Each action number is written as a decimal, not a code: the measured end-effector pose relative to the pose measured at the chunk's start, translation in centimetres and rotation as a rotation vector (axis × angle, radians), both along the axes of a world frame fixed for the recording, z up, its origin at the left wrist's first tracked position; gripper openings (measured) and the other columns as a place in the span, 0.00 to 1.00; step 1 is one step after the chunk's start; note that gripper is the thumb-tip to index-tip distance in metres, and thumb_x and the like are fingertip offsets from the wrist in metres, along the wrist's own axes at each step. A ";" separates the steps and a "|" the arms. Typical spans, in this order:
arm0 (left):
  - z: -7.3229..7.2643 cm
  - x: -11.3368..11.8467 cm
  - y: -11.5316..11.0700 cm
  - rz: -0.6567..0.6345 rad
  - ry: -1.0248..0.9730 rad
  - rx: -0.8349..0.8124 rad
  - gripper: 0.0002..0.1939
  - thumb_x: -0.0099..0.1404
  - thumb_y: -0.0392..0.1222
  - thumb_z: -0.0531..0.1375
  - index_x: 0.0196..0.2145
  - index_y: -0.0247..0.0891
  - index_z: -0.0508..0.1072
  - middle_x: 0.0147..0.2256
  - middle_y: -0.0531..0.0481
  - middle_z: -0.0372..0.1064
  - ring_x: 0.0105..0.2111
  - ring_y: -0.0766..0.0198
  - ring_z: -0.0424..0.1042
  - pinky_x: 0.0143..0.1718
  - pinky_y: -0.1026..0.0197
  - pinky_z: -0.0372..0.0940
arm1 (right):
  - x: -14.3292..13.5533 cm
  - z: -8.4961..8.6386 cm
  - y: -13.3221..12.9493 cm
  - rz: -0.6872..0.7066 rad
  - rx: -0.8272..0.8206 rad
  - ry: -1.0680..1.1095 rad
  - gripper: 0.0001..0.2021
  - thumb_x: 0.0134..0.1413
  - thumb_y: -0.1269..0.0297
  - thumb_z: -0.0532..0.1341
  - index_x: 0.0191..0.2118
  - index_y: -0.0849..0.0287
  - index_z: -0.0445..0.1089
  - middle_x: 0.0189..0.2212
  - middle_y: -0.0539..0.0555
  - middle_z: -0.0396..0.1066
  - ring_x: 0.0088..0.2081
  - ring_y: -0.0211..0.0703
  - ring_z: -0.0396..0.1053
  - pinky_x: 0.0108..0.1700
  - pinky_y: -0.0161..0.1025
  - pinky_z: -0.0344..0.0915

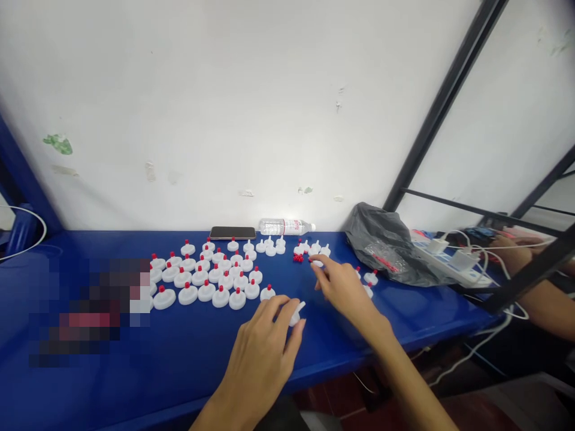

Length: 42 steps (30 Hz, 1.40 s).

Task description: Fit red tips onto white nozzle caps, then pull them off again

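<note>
— White plastic to begin: red-tipped caps (206, 292) in a crowd, standing left of the bottle (287, 227) and nearer than it. Next rightward?

— Dark phone (233, 233), lying flat just left of the bottle. Then left hand (265, 335), well to the near side of the bottle, gripping one white cap (294, 318), with bare nozzle tilted up and rightward.

— Directly before the bottle?

— Bare-nozzle caps (270, 250), close by; then, off the bottle's right half, a heap of red tips (298, 258).

— And right hand (344, 287)?

— Nearer than the bottle and to its right, half curled, with a white piece (318, 263) just at the fingertips; held or merely touched: cannot tell.

— Risks from here, by judgement?

— Slip or twist of the held cap, from a loose left pinch. Scattering of red tips, from a brush of right fingers. Toppling of red-tipped caps left of the bottle, from a stray left knuckle.

— Containers?

— Bottle: clear, labelled, lying on its side; fill not readable. Grey bag (366, 230), right of the bottle: slumped, main contents hidden; clear packet (376, 250), also right of the bottle, with red bits (385, 262) showing.
</note>
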State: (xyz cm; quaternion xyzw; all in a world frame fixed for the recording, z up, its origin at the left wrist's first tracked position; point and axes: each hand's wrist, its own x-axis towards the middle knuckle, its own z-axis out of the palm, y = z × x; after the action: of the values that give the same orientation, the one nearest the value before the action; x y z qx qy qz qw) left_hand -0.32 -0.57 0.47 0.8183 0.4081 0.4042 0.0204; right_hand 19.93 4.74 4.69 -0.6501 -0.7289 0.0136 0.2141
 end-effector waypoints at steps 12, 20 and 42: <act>-0.6 -0.1 0.2 0.003 0.111 0.006 0.16 0.75 0.36 0.51 0.56 0.45 0.68 0.52 0.46 0.71 0.45 0.56 0.78 0.34 0.57 0.78 | 0.3 -2.4 6.2 -0.129 -0.093 -0.387 0.10 0.69 0.72 0.53 0.47 0.66 0.71 0.43 0.68 0.76 0.44 0.57 0.75 0.42 0.43 0.64; -0.4 0.0 0.3 0.021 0.050 -0.050 0.14 0.73 0.35 0.53 0.53 0.45 0.71 0.47 0.47 0.70 0.37 0.60 0.77 0.27 0.61 0.75 | -0.4 -1.6 4.7 -0.057 -0.050 -0.232 0.08 0.68 0.73 0.54 0.44 0.63 0.71 0.41 0.65 0.77 0.43 0.55 0.76 0.41 0.42 0.64; -0.4 -0.4 0.4 0.129 -0.153 0.181 0.14 0.72 0.39 0.58 0.54 0.42 0.73 0.47 0.44 0.72 0.39 0.59 0.78 0.27 0.64 0.72 | -2.9 -1.3 -3.8 0.296 -0.272 1.120 0.17 0.50 0.50 0.73 0.38 0.58 0.78 0.26 0.50 0.77 0.20 0.32 0.69 0.21 0.29 0.58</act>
State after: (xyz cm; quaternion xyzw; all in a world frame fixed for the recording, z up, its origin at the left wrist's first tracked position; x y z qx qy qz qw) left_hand -0.68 -0.17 0.09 0.7555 0.4191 0.5012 -0.0484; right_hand 17.05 0.90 3.35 -0.4570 -0.5795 0.4774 0.4769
